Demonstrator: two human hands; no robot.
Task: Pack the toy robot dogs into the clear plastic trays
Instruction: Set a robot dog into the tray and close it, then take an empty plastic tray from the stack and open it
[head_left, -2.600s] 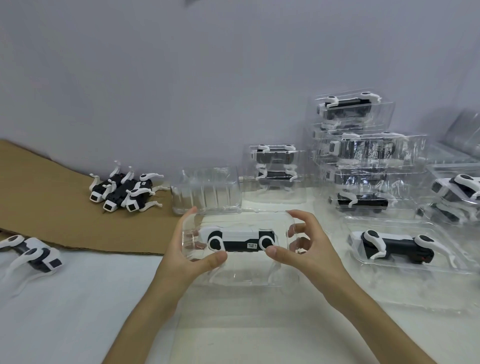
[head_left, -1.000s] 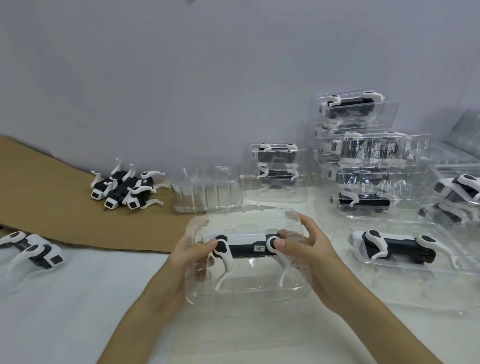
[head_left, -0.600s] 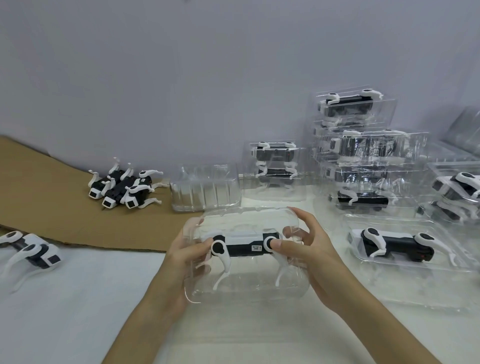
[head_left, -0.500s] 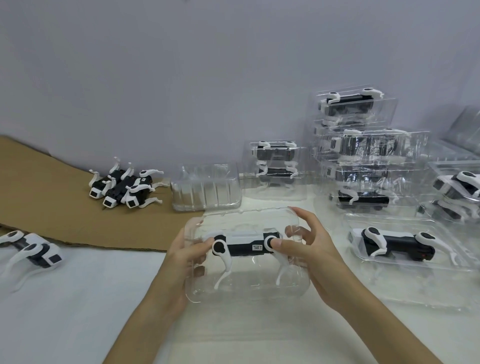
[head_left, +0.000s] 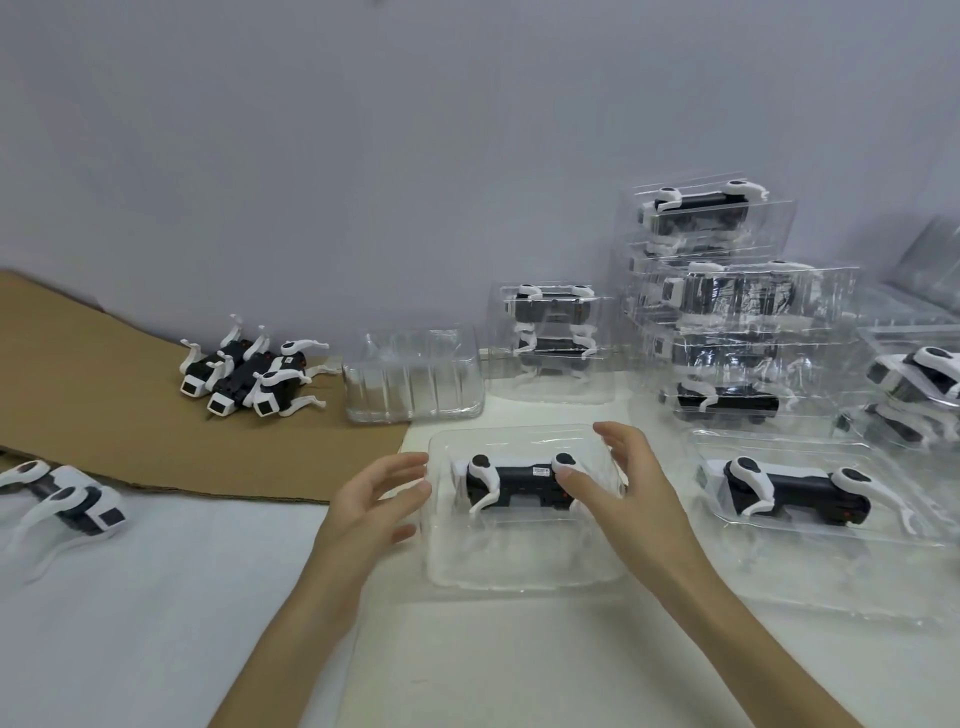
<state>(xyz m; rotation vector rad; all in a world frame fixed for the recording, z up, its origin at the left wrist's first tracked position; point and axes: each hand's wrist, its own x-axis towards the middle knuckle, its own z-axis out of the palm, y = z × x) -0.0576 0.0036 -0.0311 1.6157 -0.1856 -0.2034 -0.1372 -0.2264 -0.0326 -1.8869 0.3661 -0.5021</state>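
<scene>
At centre frame a clear tray lay on the worktop with one toy robot dog inside. The left hand, fingers relaxed, sat at the tray's left wall. The right hand spanned the right end, thumb touching the dog's white hip.

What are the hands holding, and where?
Left hand holds nothing, open beside the clear tray. Right hand: thumb on the toy dog at its hip, fingers over the tray's right end; a grip cannot be told.
</scene>
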